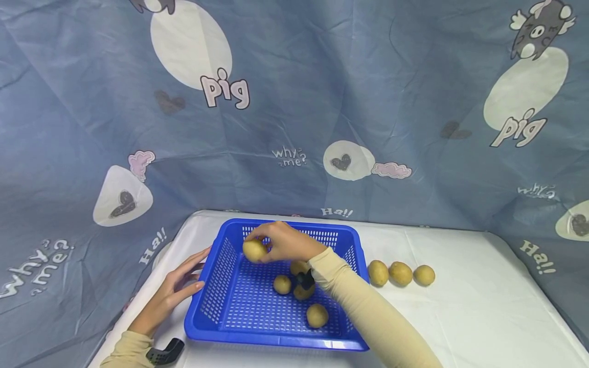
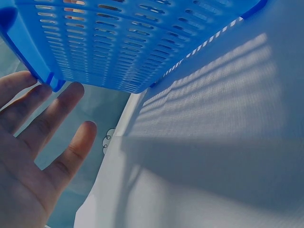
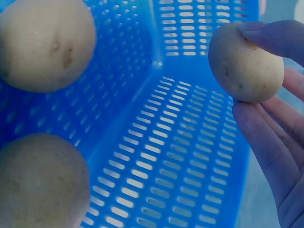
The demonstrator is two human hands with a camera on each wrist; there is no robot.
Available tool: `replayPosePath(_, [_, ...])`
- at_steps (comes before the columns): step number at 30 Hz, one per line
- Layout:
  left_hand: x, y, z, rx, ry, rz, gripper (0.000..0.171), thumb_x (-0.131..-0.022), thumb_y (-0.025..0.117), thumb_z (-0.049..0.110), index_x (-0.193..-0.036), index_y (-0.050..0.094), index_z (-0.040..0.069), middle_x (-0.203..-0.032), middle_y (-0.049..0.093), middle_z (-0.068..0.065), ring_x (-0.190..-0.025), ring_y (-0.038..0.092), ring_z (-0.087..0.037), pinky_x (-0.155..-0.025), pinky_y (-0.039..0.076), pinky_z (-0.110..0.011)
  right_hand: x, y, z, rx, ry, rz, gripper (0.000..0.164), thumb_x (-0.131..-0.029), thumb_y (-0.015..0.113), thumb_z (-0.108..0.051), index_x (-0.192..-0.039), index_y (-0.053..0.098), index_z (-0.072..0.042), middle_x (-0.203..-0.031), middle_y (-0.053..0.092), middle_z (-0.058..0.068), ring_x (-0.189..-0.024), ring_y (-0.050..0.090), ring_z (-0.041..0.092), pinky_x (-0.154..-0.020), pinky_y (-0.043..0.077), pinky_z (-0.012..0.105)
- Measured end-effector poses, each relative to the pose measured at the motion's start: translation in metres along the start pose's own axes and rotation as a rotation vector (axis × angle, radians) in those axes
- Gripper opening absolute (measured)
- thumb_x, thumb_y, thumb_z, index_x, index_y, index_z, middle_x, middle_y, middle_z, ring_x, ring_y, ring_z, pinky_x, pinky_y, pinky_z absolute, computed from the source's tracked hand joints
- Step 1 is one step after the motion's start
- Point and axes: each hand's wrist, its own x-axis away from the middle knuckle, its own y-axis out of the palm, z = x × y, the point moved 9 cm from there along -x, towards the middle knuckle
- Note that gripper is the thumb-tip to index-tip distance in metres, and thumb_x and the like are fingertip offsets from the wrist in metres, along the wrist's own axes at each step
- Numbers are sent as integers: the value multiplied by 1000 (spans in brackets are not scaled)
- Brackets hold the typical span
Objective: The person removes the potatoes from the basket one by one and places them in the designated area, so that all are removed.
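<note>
Grey-blue printed cloth (image 1: 294, 102) forms the backdrop, marked with the words "pig", "why me?" and "Ha!!". Below it stands one table (image 1: 483, 306) under a white cover.

One blue perforated plastic basket (image 1: 271, 335) sits on the table, left of centre. Its slotted walls and floor show in both wrist views.

Potatoes, counted in the head view: eight.
- One held potato (image 1: 254, 250), above the far left part of the basket interior.
- Four potatoes on the basket floor: one (image 1: 282, 284) at centre, one (image 1: 317, 315) nearer the front rim, and two (image 1: 299, 267) (image 1: 303, 293) partly hidden by the right forearm.
- Three potatoes (image 1: 401, 273) in a row on the table, just beside the right wall of the basket, touching or nearly touching one another.

Right hand (image 1: 287, 242): reaches over the basket, fingers (image 3: 266, 137) curled round the held potato, thumb on its upper side.

Left hand (image 1: 177, 289): lies outside the left wall of the basket, fingers (image 2: 71, 152) straight and spread, holding nothing. In the left wrist view the fingertips touch the basket rim.

One small black device is strapped at each wrist; the left one (image 1: 164, 352) shows at the lower edge, the right one (image 1: 306, 279) above the basket floor.
</note>
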Motion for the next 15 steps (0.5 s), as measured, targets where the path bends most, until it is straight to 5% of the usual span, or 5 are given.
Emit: replayPosePath(15, [0,1,2,-7,-2,-1,65,-99,55,0,-161,35,9,-163,41,4,-133,52,2,-104,44,-11,14,-24,7,-191,20,101,49,-85,84,-10,-131,69,-11,-130,72,3,-117,68,14,-89,57,15])
